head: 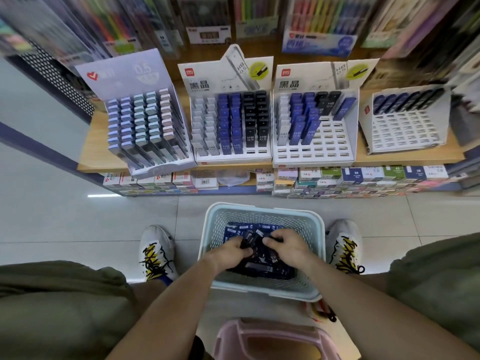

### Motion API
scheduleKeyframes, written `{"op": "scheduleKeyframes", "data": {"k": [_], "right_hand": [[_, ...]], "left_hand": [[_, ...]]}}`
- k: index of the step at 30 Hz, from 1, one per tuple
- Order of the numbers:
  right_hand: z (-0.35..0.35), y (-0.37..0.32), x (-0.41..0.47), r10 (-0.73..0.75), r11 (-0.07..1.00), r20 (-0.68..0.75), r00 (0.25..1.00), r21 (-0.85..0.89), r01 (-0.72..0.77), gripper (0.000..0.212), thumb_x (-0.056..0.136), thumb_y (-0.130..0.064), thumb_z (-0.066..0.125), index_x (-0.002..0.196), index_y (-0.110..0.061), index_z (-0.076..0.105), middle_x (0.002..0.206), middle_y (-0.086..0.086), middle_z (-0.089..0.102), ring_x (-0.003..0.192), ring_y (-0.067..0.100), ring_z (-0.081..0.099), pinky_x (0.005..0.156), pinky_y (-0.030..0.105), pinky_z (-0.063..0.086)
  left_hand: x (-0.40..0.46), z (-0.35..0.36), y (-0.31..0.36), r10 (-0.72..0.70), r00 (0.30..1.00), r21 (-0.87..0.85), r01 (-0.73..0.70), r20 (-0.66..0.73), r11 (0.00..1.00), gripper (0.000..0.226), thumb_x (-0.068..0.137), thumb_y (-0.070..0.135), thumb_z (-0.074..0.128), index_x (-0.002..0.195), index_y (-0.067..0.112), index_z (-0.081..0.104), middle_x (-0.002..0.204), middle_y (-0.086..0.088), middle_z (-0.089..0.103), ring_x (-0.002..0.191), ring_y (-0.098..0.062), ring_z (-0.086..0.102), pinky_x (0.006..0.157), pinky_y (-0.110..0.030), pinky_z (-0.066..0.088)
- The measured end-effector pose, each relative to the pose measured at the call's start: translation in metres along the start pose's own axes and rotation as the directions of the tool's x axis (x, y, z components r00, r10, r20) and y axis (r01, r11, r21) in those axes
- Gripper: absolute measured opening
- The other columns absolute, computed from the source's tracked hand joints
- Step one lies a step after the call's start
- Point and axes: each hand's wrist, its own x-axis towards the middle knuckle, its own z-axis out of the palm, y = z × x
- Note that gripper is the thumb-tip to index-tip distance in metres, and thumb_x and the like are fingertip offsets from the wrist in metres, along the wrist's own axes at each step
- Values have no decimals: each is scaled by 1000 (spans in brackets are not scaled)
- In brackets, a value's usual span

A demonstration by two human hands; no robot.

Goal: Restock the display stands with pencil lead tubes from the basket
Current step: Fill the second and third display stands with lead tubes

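- A pink stool (272, 339) sits nearest, between the knees
- Both hands reach into the pale blue basket (262, 211) on the floor; the left hand (235, 249) curls round dark pencil lead tubes (265, 266), and the right hand (285, 246) pinches another dark tube
- White shoes (155, 250) flank the basket
- On the wooden shelf (96, 146) beyond stand four display stands: the left stand (145, 120) full, the second stand (231, 120) nearly full, the third stand (314, 126) half empty, the far right stand (405, 120) mostly empty
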Motion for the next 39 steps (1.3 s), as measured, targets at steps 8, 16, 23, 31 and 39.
{"op": "scheduleKeyframes", "data": {"k": [8,16,23,31,39], "right_hand": [[-11,-27,-35,42,935,-82,996,354,-10,19,89,-23,77,101,-13,67,76,1,67,36,-4,51,40,14,40],[-21,-46,-65,38,889,-95,995,457,10,23,83,-23,82,95,-4,74,83,11,76,53,11,64,56,20,55],[-25,-62,-75,-28,957,-145,989,283,69,29,74,-45,86,80,-17,79,73,-4,77,63,9,70,71,27,61],[-27,-67,-74,-79,951,-263,962,269,152,27,97,-41,63,89,-20,77,73,-5,74,63,7,65,69,30,58],[-8,-36,-70,-159,913,18,987,-377,154,36,86,-13,66,121,-24,67,104,-6,71,94,13,65,87,26,55]], "left_hand": [[-41,12,24,153,984,-590,-69,94,804,43,100,8,59,140,-3,49,128,-24,67,116,-33,67,109,-56,46],[-72,19,38,182,969,-594,-47,169,803,40,99,19,47,138,13,56,137,-23,62,127,-34,59,108,-58,47],[-83,24,49,242,958,-586,-108,155,803,54,92,14,72,141,5,51,124,-21,67,107,-27,68,90,-45,56],[-82,19,56,217,976,-613,-184,-21,768,68,79,20,87,136,10,53,111,-12,73,88,-22,70,75,-37,56],[-75,14,50,164,973,-652,-231,-164,722,45,86,15,79,128,9,63,95,-8,71,82,-21,69,71,-34,55]]}}
